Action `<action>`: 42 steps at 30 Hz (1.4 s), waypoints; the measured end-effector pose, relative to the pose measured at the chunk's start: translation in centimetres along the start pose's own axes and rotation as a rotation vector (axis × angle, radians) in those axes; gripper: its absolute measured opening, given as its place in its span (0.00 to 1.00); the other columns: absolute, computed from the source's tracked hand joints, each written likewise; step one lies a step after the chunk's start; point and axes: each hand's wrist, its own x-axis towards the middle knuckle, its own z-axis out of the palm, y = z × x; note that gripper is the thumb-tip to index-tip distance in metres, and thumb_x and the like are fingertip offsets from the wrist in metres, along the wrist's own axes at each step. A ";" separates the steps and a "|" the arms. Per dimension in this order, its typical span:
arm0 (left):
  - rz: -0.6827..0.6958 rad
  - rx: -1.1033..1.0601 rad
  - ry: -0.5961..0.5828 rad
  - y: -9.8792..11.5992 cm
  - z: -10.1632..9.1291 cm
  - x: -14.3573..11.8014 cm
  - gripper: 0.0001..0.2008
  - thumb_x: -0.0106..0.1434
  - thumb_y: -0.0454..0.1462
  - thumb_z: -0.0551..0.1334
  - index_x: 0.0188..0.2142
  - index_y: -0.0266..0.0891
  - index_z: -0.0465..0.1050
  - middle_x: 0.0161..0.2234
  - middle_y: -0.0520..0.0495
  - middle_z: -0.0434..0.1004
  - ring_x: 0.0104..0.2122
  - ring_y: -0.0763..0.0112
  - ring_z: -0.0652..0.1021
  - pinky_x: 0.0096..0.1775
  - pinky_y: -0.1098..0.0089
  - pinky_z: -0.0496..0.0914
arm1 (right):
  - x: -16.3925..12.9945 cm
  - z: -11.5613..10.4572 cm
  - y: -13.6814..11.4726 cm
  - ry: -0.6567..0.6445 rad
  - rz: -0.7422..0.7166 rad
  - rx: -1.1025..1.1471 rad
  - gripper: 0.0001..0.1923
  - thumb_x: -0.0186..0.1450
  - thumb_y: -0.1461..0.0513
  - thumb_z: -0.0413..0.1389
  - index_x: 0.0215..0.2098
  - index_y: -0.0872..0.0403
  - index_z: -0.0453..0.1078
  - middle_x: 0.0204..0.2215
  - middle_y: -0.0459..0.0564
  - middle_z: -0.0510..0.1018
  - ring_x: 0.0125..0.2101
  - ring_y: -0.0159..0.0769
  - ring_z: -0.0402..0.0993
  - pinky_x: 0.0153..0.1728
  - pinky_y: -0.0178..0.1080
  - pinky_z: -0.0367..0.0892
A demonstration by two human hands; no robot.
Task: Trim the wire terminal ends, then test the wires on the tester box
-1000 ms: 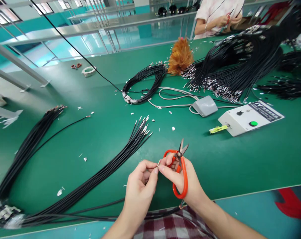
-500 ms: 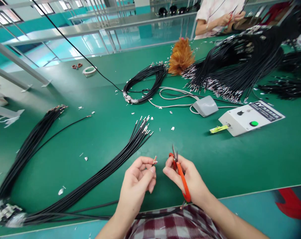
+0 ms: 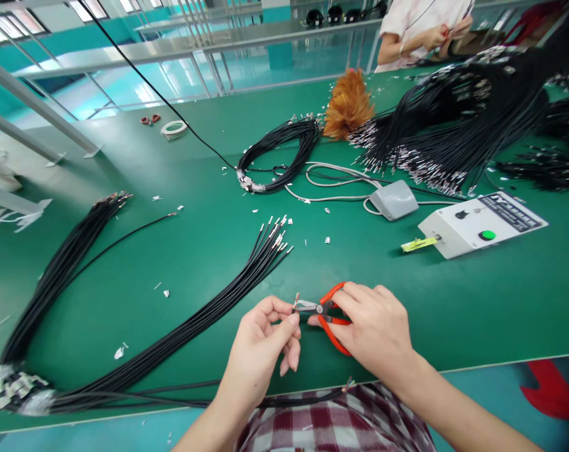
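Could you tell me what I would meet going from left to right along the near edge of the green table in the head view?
Taped cable ends → fanned black cable bundle → left hand pinching a wire tip → orange-handled scissors → right hand → bare green table.

Grey foot pedal [image 3: 394,199], white control box [image 3: 482,223], orange feather duster [image 3: 348,103].

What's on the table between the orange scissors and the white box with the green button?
In the head view, only bare green mat lies between the scissors and the white box.
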 end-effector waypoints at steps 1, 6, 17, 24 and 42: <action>0.002 -0.002 -0.001 0.0 0.0 0.0 0.12 0.55 0.40 0.66 0.30 0.37 0.64 0.18 0.58 0.69 0.09 0.83 0.67 0.11 0.83 0.56 | 0.0 0.0 0.0 0.002 -0.014 -0.007 0.17 0.64 0.51 0.53 0.24 0.53 0.68 0.23 0.45 0.74 0.24 0.34 0.68 0.30 0.39 0.48; -0.012 -0.004 -0.009 -0.2 0.0 0.0 0.12 0.56 0.39 0.65 0.30 0.37 0.63 0.18 0.58 0.69 0.09 0.82 0.67 0.10 0.83 0.57 | 0.2 -0.4 0.2 0.024 -0.070 -0.058 0.18 0.66 0.52 0.51 0.22 0.53 0.68 0.21 0.45 0.74 0.24 0.34 0.68 0.30 0.40 0.47; -0.054 -0.012 -0.016 0.3 0.1 0.1 0.12 0.56 0.40 0.65 0.28 0.37 0.62 0.18 0.58 0.68 0.10 0.82 0.67 0.11 0.82 0.57 | 0.8 -0.7 0.6 -0.023 -0.153 -0.132 0.15 0.65 0.59 0.53 0.21 0.54 0.67 0.20 0.45 0.73 0.22 0.33 0.66 0.30 0.41 0.46; -0.068 -0.025 -0.023 0.2 0.1 0.0 0.12 0.55 0.40 0.66 0.28 0.38 0.62 0.18 0.58 0.69 0.10 0.81 0.68 0.10 0.82 0.57 | 0.6 -0.7 0.8 -0.032 -0.170 -0.102 0.16 0.65 0.57 0.52 0.21 0.54 0.67 0.19 0.45 0.73 0.22 0.32 0.67 0.30 0.40 0.46; -0.077 -0.009 -0.016 -0.2 0.1 0.0 0.12 0.55 0.39 0.65 0.29 0.38 0.62 0.16 0.58 0.68 0.09 0.82 0.66 0.11 0.82 0.57 | 1.3 -1.4 0.7 -0.087 -0.203 -0.095 0.23 0.66 0.50 0.50 0.19 0.55 0.69 0.17 0.47 0.75 0.18 0.33 0.67 0.30 0.41 0.46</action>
